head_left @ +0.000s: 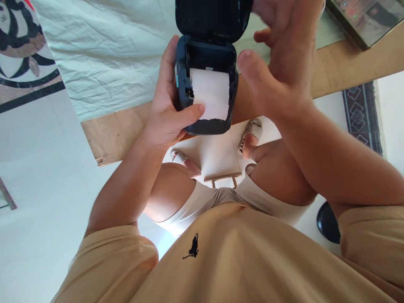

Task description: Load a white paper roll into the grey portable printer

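While the left hand (167, 113) is clamping its grip around the small dark printer (206, 84), thumb pressing the white paper (211, 99), the right hand (280, 71) is hovering beside it, fingers apart, above the counter (126, 130) edge

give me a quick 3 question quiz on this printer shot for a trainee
1. True or false: the lid of the small dark printer is shut.
2. Which hand grips the printer body? A) the left hand B) the right hand C) neither
3. Fill in: the left thumb rests on the edge of the white ____ in the open bay.

Key
1. False: the lid stands open above the bay.
2. A: the left hand wraps the body from the side, while the right hand is by the lid with its fingers loose.
3. Paper roll.
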`<act>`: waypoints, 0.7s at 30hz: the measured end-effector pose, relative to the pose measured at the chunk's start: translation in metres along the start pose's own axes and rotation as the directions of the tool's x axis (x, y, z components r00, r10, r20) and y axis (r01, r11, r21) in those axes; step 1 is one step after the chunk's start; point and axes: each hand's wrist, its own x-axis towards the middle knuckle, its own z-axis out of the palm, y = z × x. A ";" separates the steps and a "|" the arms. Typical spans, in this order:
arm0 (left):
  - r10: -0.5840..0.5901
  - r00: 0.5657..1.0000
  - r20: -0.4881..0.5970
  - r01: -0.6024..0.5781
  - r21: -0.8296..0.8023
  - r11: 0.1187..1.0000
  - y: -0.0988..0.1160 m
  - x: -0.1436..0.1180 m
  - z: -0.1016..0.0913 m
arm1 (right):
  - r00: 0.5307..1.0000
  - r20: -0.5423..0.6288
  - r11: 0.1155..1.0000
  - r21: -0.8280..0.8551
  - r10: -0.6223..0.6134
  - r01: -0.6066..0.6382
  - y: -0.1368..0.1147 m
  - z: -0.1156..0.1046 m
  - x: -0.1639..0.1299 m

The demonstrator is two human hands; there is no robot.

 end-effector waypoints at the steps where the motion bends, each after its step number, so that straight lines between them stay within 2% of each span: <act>1: -0.002 1.000 -0.022 0.002 0.005 1.000 0.001 -0.001 0.000 | 0.999 -0.038 0.997 0.081 0.013 -0.010 0.001 0.002 0.002; 3: -0.024 0.998 -0.063 0.026 0.020 0.999 0.001 -0.002 0.001 | 0.992 -0.098 0.978 0.203 0.074 -0.052 0.000 0.004 0.005; 5: -0.044 0.996 -0.076 0.046 0.028 0.999 0.000 -0.002 0.000 | 0.988 -0.059 0.964 0.233 0.143 -0.126 -0.005 0.002 0.005; 8: 0.026 0.999 -0.024 -0.027 -0.029 0.999 -0.005 0.002 -0.002 | 0.967 0.175 0.959 0.185 0.184 -0.216 -0.010 0.001 -0.001; 10: 0.085 0.996 0.020 -0.083 -0.064 0.994 -0.007 0.004 -0.003 | 0.934 0.324 0.962 0.168 0.152 -0.215 -0.009 0.003 -0.006; 12: 0.083 0.995 0.054 -0.080 -0.049 0.996 -0.008 0.005 -0.004 | 0.908 0.401 0.967 0.159 0.120 -0.198 -0.006 0.006 -0.009; 16: 0.063 0.996 0.059 -0.062 -0.034 0.998 -0.008 0.005 -0.005 | 0.907 0.413 0.972 0.171 0.077 -0.160 -0.001 0.010 -0.007; 19: 0.050 0.998 -0.023 -0.050 0.015 0.999 -0.009 0.006 -0.007 | 0.889 0.439 0.964 0.155 0.126 -0.214 -0.001 0.011 -0.005; 21: 0.038 0.999 -0.033 -0.037 0.035 0.999 -0.010 0.008 -0.008 | 0.883 0.446 0.964 0.135 0.148 -0.230 -0.004 0.011 -0.004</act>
